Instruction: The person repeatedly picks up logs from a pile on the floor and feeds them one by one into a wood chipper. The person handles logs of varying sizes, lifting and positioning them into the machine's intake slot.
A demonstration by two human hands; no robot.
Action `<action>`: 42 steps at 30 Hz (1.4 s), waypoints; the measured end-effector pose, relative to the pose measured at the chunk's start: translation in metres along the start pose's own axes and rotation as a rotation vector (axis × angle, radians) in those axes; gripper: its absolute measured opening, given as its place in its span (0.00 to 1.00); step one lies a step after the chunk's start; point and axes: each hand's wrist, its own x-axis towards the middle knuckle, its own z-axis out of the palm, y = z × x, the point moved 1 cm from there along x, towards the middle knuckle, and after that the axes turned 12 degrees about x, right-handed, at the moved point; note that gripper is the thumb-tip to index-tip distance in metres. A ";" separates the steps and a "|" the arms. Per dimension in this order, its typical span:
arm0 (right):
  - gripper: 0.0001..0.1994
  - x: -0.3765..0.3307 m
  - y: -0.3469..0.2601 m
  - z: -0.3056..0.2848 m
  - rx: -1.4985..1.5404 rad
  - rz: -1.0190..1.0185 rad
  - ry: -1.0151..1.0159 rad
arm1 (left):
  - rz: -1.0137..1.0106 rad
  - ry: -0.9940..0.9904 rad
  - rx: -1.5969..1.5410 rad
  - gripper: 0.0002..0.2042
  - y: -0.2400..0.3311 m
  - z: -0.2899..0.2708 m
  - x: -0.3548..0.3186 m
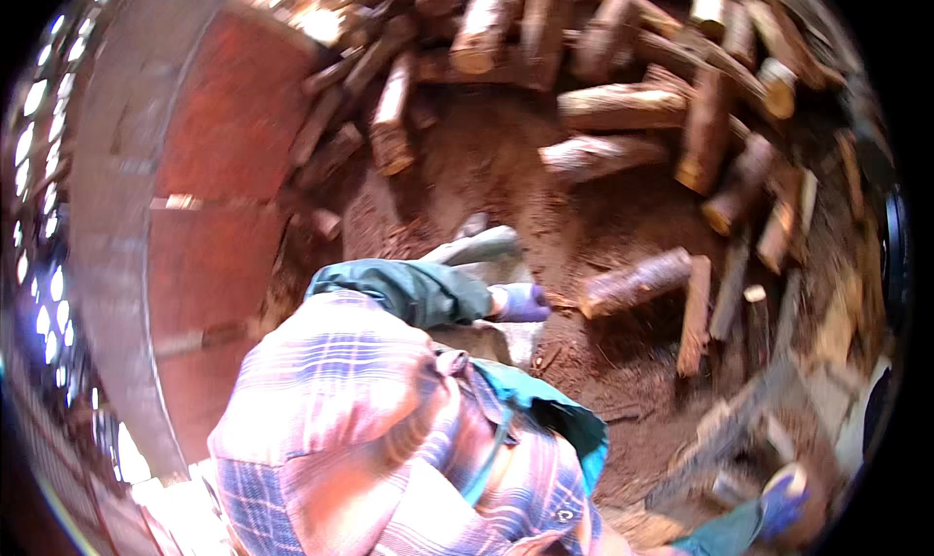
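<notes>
My left hand (522,302), in a purple glove below a dark green sleeve, is closed in front of my light grey trouser leg. A thin brown bit shows at its fingertips, but blur hides whether it is held. Just right of it lies a bark-covered log (637,282), its pale cut end towards the hand. Far out at the lower right, my right hand (781,507), in a blue-purple glove, is closed on a piece of firewood (793,479) with a pale end. Its lower part is hidden by the glove.
Split logs (486,26) lie heaped along the far side and down the right. Reddish metal panels (229,118) form a wall at the left. A grey weathered plank (720,434) lies near the right hand. Wood chips litter the brown dirt floor (467,147).
</notes>
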 end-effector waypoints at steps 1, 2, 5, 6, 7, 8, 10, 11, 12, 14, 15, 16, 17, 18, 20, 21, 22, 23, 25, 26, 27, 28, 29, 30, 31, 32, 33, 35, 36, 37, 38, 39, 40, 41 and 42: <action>0.21 0.008 -0.006 0.006 -0.008 0.010 -0.009 | -0.071 0.063 -0.154 0.16 -0.030 0.016 -0.003; 0.22 0.009 -0.004 0.006 -0.020 0.042 -0.002 | -0.106 0.131 -0.246 0.17 -0.059 0.019 -0.016; 0.22 0.067 -0.043 -0.016 -0.070 0.102 0.041 | -0.259 0.151 -0.329 0.20 -0.082 0.005 -0.008; 0.23 0.068 -0.057 -0.013 -0.047 0.115 0.045 | -0.310 0.106 -0.258 0.21 -0.097 -0.001 -0.029; 0.23 0.066 -0.079 -0.006 -0.006 0.104 0.046 | -0.384 0.088 -0.221 0.19 -0.110 -0.009 -0.048; 0.23 0.063 -0.114 0.006 0.064 0.062 0.055 | -0.424 0.088 -0.214 0.19 -0.129 -0.008 -0.062; 0.22 0.041 -0.202 0.037 0.261 -0.101 0.024 | -0.438 0.100 -0.175 0.18 -0.181 0.000 -0.079; 0.21 0.019 -0.267 0.072 0.406 -0.237 -0.038 | -0.442 0.117 -0.205 0.17 -0.207 0.005 -0.087; 0.20 -0.012 -0.308 0.097 0.558 -0.318 -0.114 | -0.417 0.131 -0.179 0.17 -0.217 -0.021 -0.094; 0.18 -0.114 -0.497 0.140 0.797 -0.560 -0.443 | -0.448 0.194 -0.298 0.16 -0.251 -0.034 -0.126; 0.17 -0.184 -0.577 0.142 0.878 -0.647 -0.598 | -0.453 0.244 -0.364 0.16 -0.274 -0.044 -0.141; 0.16 -0.253 -0.646 0.143 0.936 -0.717 -0.745 | -0.405 0.260 -0.419 0.17 -0.310 -0.048 -0.149; 0.16 -0.321 -0.709 0.145 0.965 -0.780 -0.887 | -0.359 0.280 -0.499 0.19 -0.355 -0.044 -0.153; 0.15 -0.386 -0.755 0.149 0.971 -0.811 -1.012 | -0.376 0.281 -0.541 0.19 -0.377 -0.073 -0.174; 0.14 -0.516 -0.841 0.164 0.946 -0.850 -1.261 | -0.306 0.469 -0.675 0.20 -0.485 -0.076 -0.207; 0.14 -0.578 -0.875 0.171 0.898 -0.899 -1.352 | -0.295 0.621 -0.657 0.18 -0.544 -0.079 -0.226; 0.14 -0.645 -0.909 0.168 0.872 -0.695 -1.551 | -0.325 0.706 -0.733 0.18 -0.596 -0.094 -0.252; 0.15 -0.701 -0.929 0.193 0.871 -0.608 -1.656 | -0.454 0.765 -1.072 0.16 -0.647 -0.109 -0.274; 0.18 -0.809 -0.976 0.209 0.746 -0.555 -1.786 | -0.418 0.821 -1.343 0.11 -0.806 -0.071 -0.304; 0.19 -0.855 -0.997 0.216 0.673 -0.366 -1.834 | -0.560 0.893 -1.489 0.10 -0.838 -0.098 -0.320; 0.19 -0.896 -1.018 0.225 0.598 -0.171 -1.867 | -0.586 0.927 -1.288 0.10 -0.885 -0.126 -0.333; 0.20 -0.934 -1.032 0.242 0.519 -0.284 -1.920 | -0.628 0.954 -1.268 0.10 -0.945 -0.115 -0.358; 0.20 -0.972 -1.056 0.265 0.476 -0.404 -1.962 | -0.675 0.982 -1.246 0.11 -1.004 -0.104 -0.382; 0.21 -1.012 -1.087 0.273 0.440 -0.362 -2.009 | -0.801 1.048 -1.164 0.12 -1.049 -0.102 -0.396; 0.21 -1.053 -1.121 0.283 0.423 -0.331 -2.094 | -0.949 0.961 -0.958 0.13 -1.114 -0.082 -0.433; 0.21 -1.082 -1.153 0.293 0.466 -0.406 -2.068 | -0.953 0.979 -0.812 0.14 -1.133 -0.109 -0.425; 0.22 -1.115 -1.184 0.312 0.416 -0.503 -2.056 | -0.975 0.804 -0.925 0.15 -1.171 -0.131 -0.435; 0.23 -1.177 -1.259 0.336 0.374 -0.636 -2.053 | -1.064 0.534 -0.824 0.24 -1.252 -0.161 -0.462; 0.23 -1.207 -1.291 0.363 0.465 -0.824 -1.959 | -1.053 0.604 -0.955 0.26 -1.285 -0.178 -0.461; 0.24 -1.236 -1.323 0.385 0.586 -0.668 -2.013 | -1.042 0.676 -1.085 0.29 -1.317 -0.194 -0.460; 0.24 -1.258 -1.367 0.383 0.656 -0.382 -2.020 | -1.007 0.950 -1.462 0.31 -1.316 -0.239 -0.432; 0.28 -1.281 -1.401 0.397 0.720 -0.262 -2.061 | -0.953 1.008 -1.564 0.31 -1.333 -0.262 -0.424; 0.33 -1.307 -1.436 0.396 0.771 0.025 -2.147 | -0.908 1.070 -1.672 0.31 -1.353 -0.272 -0.418; 0.38 -1.338 -1.466 0.395 0.892 0.035 -2.111 | -0.865 1.137 -1.781 0.31 -1.371 -0.277 -0.413; 0.38 -1.366 -1.497 0.412 0.893 -0.093 -1.955 | -0.782 1.148 -1.796 0.31 -1.384 -0.291 -0.400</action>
